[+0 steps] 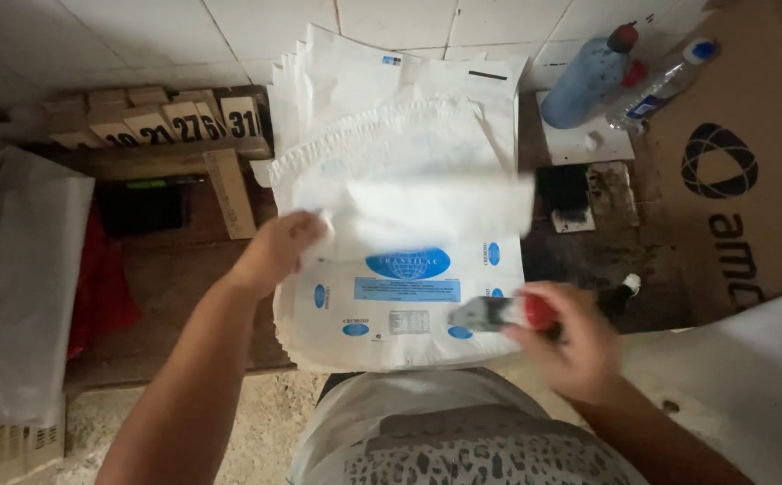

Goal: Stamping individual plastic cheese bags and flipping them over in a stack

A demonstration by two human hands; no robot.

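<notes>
Sacks point(400, 296) of white woven plastic with blue oval marks lie stacked flat on the low wooden bench point(175, 269) in front of you, the pile fanning up toward the tiled wall. Your left hand point(278, 247) pinches the edge of the top sack and lifts it, so that its upper part folds over – it shows blurred, as if in motion. Your right hand point(570, 346) is closed around a small red-handled stamp point(503, 313), its grey block hovering just above the lower right corner of the stack.

What could go wrong, as I judge it: the lifted flap is slack and held at one edge only, so it could slip from your fingertips and drop back over the spot beneath the tool. If the stamp face is inked, a falling flap would likely smear – or take a mark in the wrong place. The stack also overhangs the front edge of the bench; a sideways tug could drag several sacks off together.

To your right, a dark ink pad point(563, 190) sits beside two plastic bottles point(629, 76) and a sheet of brown cardboard point(741, 153). Wooden number blocks point(162, 121) stand on the far left of the bench, well apart from both hands.
</notes>
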